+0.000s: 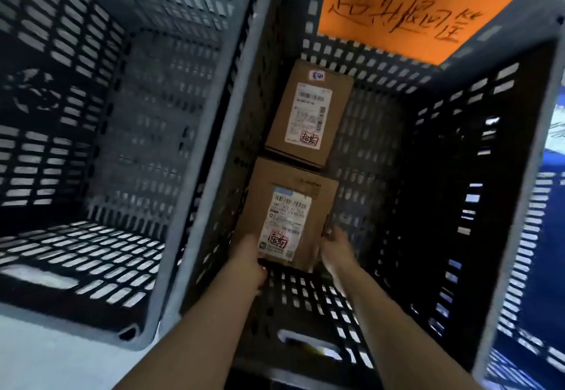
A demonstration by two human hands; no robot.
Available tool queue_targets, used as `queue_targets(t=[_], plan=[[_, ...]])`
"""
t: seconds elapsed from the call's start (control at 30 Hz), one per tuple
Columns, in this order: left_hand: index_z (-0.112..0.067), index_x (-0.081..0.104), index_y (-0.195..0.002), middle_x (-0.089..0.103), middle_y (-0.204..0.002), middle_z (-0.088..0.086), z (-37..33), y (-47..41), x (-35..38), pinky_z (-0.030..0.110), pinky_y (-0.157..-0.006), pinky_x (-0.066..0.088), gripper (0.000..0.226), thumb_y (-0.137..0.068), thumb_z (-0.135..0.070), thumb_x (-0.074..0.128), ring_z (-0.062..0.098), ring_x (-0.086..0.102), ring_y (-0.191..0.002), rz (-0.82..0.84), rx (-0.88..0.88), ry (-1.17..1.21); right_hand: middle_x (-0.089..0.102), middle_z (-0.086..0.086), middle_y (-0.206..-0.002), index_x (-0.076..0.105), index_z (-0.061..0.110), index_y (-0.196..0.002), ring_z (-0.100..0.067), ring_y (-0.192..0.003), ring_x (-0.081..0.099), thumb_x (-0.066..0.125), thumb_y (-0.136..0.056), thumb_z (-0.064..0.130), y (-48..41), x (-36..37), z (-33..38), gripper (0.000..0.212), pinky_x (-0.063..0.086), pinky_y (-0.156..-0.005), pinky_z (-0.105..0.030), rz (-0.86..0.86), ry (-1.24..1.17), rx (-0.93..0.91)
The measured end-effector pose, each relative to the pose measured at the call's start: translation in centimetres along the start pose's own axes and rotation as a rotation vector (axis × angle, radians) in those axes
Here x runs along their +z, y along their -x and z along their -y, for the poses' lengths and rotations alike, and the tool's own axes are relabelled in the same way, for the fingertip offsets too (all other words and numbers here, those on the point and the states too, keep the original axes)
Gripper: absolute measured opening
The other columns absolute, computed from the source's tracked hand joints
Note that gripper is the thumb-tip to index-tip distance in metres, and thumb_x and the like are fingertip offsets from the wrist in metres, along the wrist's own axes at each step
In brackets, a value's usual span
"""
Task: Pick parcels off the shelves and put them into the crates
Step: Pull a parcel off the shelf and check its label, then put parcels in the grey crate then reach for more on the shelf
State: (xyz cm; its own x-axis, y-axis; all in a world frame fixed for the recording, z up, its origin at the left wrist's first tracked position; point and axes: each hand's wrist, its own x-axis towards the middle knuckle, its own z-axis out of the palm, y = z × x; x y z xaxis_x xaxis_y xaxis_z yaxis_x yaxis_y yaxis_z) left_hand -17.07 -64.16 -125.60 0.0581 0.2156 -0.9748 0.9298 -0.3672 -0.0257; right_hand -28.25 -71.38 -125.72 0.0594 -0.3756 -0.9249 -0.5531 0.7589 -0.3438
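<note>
The left hand (251, 256) grips the near left corner of a cardboard parcel (287, 215), and the right hand (334, 250) clasps its right edge, at lower centre of the frame. The parcel sits low inside the right crate (458, 175), just beside a second parcel (308, 111) at mid-frame. A left crate (137, 145) stands alongside, and an orange sign (397, 13) shows at upper right. This looks like the placing step. Next, both hands need to settle the parcel, let go and lift clear.

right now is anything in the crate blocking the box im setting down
Nothing visible blocks it. The held parcel has bare crate floor beside it; the other parcel lies just beyond its far edge.
</note>
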Motion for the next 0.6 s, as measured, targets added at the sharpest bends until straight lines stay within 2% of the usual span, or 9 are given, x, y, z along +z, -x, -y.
queue_targets(t=[0.07, 0.13, 0.17, 0.23, 0.27, 0.33, 0.4, 0.5, 0.6], plan=[[-0.003, 0.053, -0.129, 0.048, -0.141, 0.017, 0.1, 2.6, -0.6, 0.030, -0.085, 0.045, 0.040, -0.093, -0.015, 0.038, 0.033, 0.052, -0.120, 0.091, 0.009, 0.009, 0.061, -0.009, -0.095, 0.052, 0.004, -0.115, -0.019, -0.073, 0.057, 0.045, -0.093, 0.005, 2.2, -0.5, 1.4, 0.024, 0.046, -0.048, -0.015, -0.079, 0.031, -0.007], [-0.007, 0.051, -0.132, 0.048, -0.141, 0.017, 0.1, 7.0, -1.0, 0.029, -0.098, 0.040, 0.042, -0.093, -0.017, 0.039, 0.030, 0.047, -0.127, 0.114, 0.038, -0.003, 0.059, -0.012, -0.091, 0.054, -0.003, -0.116, -0.017, -0.066, 0.052, 0.048, -0.090, 0.007, 5.6, -1.2, 3.2, 0.029, 0.043, -0.049, -0.021, -0.117, 0.057, -0.022], [-0.007, 0.053, -0.130, 0.052, -0.137, 0.018, 0.1, 9.3, -1.5, 0.027, -0.096, 0.042, 0.041, -0.091, -0.017, 0.043, 0.029, 0.051, -0.123, 0.132, 0.084, 0.000, 0.059, -0.013, -0.092, 0.055, -0.002, -0.117, -0.018, -0.069, 0.053, 0.050, -0.089, 0.009, 7.6, -1.5, 4.3, 0.030, 0.043, -0.056, -0.025, -0.129, 0.084, -0.054], [-0.005, 0.062, -0.112, 0.064, -0.118, 0.014, -0.1, 14.4, -2.9, 0.018, -0.070, 0.048, 0.034, -0.083, -0.019, 0.052, 0.024, 0.061, -0.098, 0.182, 0.183, -0.024, 0.060, -0.012, -0.094, 0.056, 0.000, -0.119, -0.021, -0.076, 0.057, 0.053, -0.090, 0.012, 12.2, -1.9, 6.9, 0.031, 0.043, -0.064, -0.029, -0.113, 0.112, -0.109], [-0.004, 0.063, -0.100, 0.065, -0.109, 0.014, -0.3, 17.1, -3.8, 0.017, -0.061, 0.045, 0.026, -0.081, -0.020, 0.056, 0.023, 0.060, -0.090, 0.189, 0.227, -0.051, 0.061, -0.011, -0.095, 0.056, 0.002, -0.119, -0.024, -0.083, 0.061, 0.052, -0.091, 0.012, 14.9, -2.0, 8.5, 0.030, 0.043, -0.065, -0.028, -0.080, 0.131, -0.123], [-0.009, 0.056, -0.079, 0.061, -0.088, 0.011, -1.0, 23.2, -6.4, 0.021, -0.059, 0.041, 0.010, -0.087, -0.015, 0.055, 0.022, 0.057, -0.079, 0.177, 0.308, -0.038, 0.064, -0.014, -0.104, 0.055, 0.005, -0.121, -0.029, -0.105, 0.062, 0.049, -0.092, 0.012, 21.0, -1.8, 11.9, 0.030, 0.048, -0.074, -0.031, -0.004, 0.187, -0.167], [-0.015, 0.049, -0.070, 0.051, -0.074, 0.003, -2.0, 29.8, -9.6, 0.026, -0.062, 0.040, 0.023, -0.093, -0.010, 0.050, 0.015, 0.049, -0.066, 0.194, 0.394, 0.005, 0.063, -0.014, -0.108, 0.054, 0.006, -0.123, -0.027, -0.108, 0.061, 0.048, -0.093, 0.012, 27.6, -1.1, 15.4, 0.031, 0.047, -0.088, -0.034, 0.081, 0.267, -0.269], [-0.019, 0.045, -0.065, 0.046, -0.071, 0.001, -2.6, 39.4, -15.8, 0.025, -0.064, 0.037, 0.030, -0.094, -0.011, 0.047, 0.011, 0.041, -0.064, 0.194, 0.558, 0.037, 0.062, -0.008, -0.106, 0.057, 0.009, -0.117, -0.020, -0.101, 0.060, 0.052, -0.092, 0.015, 37.8, 0.9, 19.8, 0.026, 0.044, -0.094, -0.033, 0.230, 0.411, -0.464], [-0.021, 0.049, -0.069, 0.049, -0.081, 0.004, -2.1, 48.2, -23.2, 0.027, -0.058, 0.029, 0.023, -0.092, -0.020, 0.052, 0.017, 0.041, -0.079, 0.187, 0.668, 0.152, 0.061, -0.004, -0.106, 0.058, 0.013, -0.112, -0.018, -0.103, 0.059, 0.054, -0.091, 0.014, 48.1, 4.4, 22.7, 0.021, 0.045, -0.095, -0.034, 0.394, 0.503, -0.624]])
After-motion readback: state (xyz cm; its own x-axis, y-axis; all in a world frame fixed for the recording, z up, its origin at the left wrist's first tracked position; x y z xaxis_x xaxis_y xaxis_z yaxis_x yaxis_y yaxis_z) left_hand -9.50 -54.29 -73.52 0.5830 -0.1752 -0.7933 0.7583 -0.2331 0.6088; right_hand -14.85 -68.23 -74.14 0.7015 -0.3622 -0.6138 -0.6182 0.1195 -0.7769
